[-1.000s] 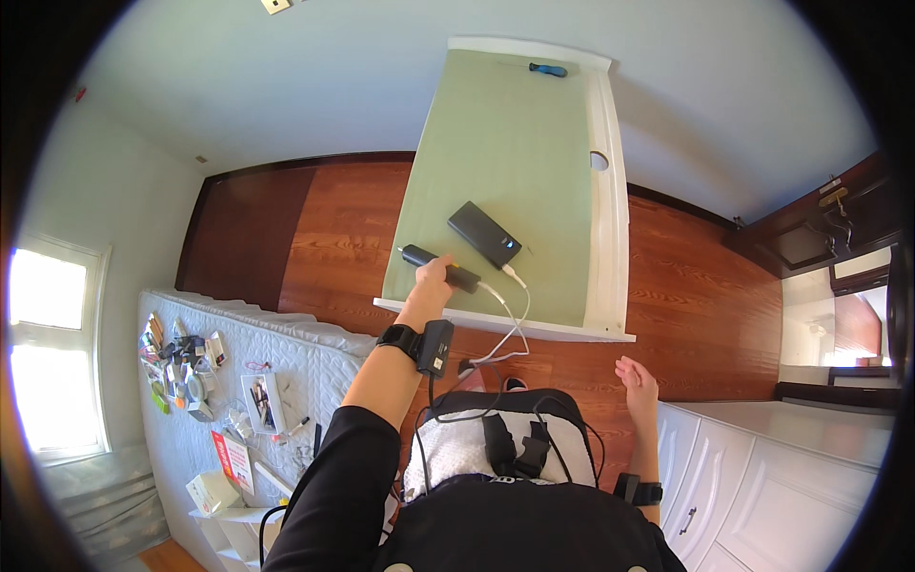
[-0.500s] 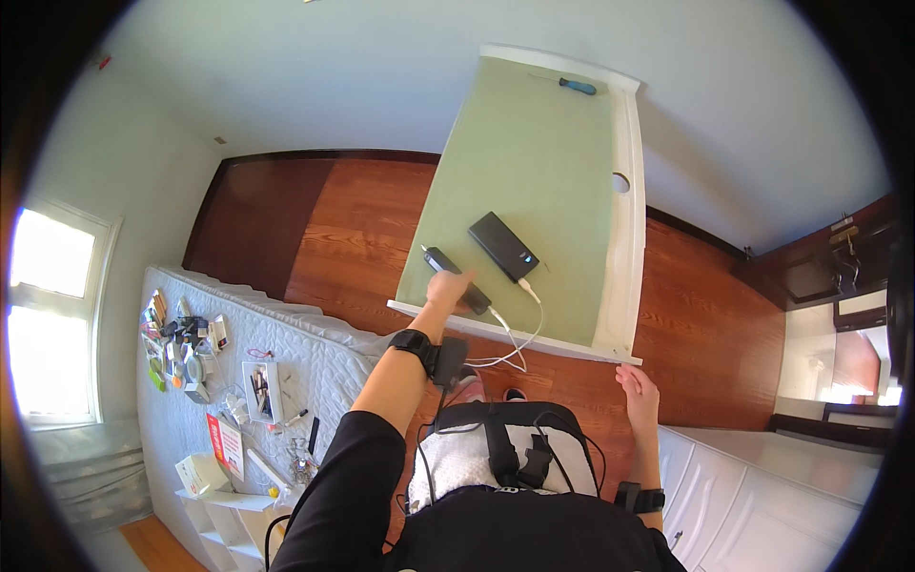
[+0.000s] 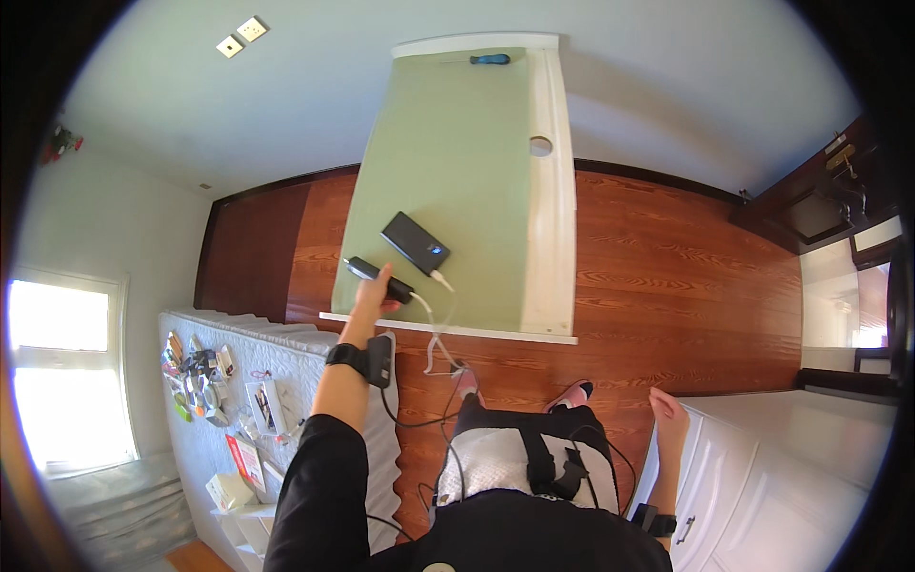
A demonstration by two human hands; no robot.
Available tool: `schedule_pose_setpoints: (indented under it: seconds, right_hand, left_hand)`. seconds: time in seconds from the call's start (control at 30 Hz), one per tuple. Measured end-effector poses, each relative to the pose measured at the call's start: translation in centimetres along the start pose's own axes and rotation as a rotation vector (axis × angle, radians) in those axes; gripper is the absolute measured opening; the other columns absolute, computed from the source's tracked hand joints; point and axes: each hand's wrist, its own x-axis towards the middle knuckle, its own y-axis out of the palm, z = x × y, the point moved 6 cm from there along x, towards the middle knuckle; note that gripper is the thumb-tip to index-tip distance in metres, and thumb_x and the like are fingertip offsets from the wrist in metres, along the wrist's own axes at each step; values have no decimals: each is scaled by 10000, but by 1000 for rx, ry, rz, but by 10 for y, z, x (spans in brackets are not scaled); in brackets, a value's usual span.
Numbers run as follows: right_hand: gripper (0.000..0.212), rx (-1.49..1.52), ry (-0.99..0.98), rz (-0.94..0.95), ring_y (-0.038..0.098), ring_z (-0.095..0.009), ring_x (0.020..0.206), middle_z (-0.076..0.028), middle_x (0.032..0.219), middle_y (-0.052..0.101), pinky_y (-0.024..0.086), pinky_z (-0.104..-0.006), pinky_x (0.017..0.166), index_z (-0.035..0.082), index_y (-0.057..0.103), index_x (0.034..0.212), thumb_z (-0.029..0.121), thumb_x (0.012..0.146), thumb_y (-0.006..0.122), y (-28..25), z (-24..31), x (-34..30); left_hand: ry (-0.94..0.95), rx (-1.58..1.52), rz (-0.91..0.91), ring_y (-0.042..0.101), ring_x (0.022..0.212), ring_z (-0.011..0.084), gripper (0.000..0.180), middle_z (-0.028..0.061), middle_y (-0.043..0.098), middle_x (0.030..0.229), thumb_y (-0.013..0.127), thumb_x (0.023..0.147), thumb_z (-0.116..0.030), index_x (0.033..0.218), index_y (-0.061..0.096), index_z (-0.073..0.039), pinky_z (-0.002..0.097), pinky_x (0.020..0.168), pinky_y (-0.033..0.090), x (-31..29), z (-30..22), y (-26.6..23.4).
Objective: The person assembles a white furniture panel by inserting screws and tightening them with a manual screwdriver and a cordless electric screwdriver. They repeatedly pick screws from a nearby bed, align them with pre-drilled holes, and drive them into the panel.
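Observation:
My left hand [image 3: 374,296] is closed around the rear half of a black electric screwdriver [image 3: 364,268], at the near left of a green panel with white edges [image 3: 457,143]. A thin metal tip sticks out of its far left end. From its other end a white cable [image 3: 431,336] loops over the panel's near edge. That cable also runs to a black power bank [image 3: 410,238] with a small lit display, lying just beyond. My right hand [image 3: 670,417] hangs over the floor by the white cabinet, holding nothing, its fingers loosely bent and partly apart.
A blue-handled screwdriver [image 3: 490,59] lies at the panel's far end, near a round hole [image 3: 540,146]. On the left, a quilted mattress [image 3: 315,343] bears several tools and a white tray [image 3: 266,408]. A white cabinet [image 3: 753,458] stands at right, a dark door [image 3: 820,205] beyond.
My view has swung to the right, so the panel appears further left. My right hand is now away from the panel's near corner, by the cabinet. My left hand stays on the electric screwdriver.

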Motion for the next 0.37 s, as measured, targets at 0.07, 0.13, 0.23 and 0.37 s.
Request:
schedule_pose_setpoints:
  seconds: [0.07, 0.13, 0.23, 0.37]
  right_hand:
    - [203, -103, 69, -115, 647, -177, 1003, -93, 1088, 699, 502, -299, 864, -25, 683, 997, 134, 870, 673, -56, -16, 11]
    - [223, -71, 143, -243, 641, -161, 970, -95, 1050, 703, 486, -298, 869, -8, 691, 978, 183, 862, 698, -109, -7, 23]
    - [272, 132, -121, -306, 607, -188, 1077, -106, 1098, 672, 466, -311, 935, -10, 651, 1121, 182, 966, 536, -196, 75, 39]
    - [390, 165, -683, -562, 574, -284, 1144, -196, 1200, 612, 437, -397, 1008, -37, 566, 1237, 230, 967, 476, -298, 181, 27]
  left_hand:
    - [72, -1, -54, 638, 517, 230, 489, 112, 648, 732, 634, 872, -485, 904, 597, 1, 328, 400, 529, 3, 5, -2]
    - [41, 101, -315, 635, 538, 259, 604, 141, 651, 798, 634, 858, -507, 1020, 615, 74, 350, 413, 525, 9, 16, -15]
    - [209, 1150, -645, 594, 918, 341, 573, 215, 596, 1056, 622, 879, -428, 1146, 542, 72, 464, 747, 501, -10, 11, -25]
    - [635, 530, -942, 523, 996, 333, 356, 204, 552, 1029, 642, 841, -241, 1039, 569, 45, 435, 837, 478, -84, -3, 9]
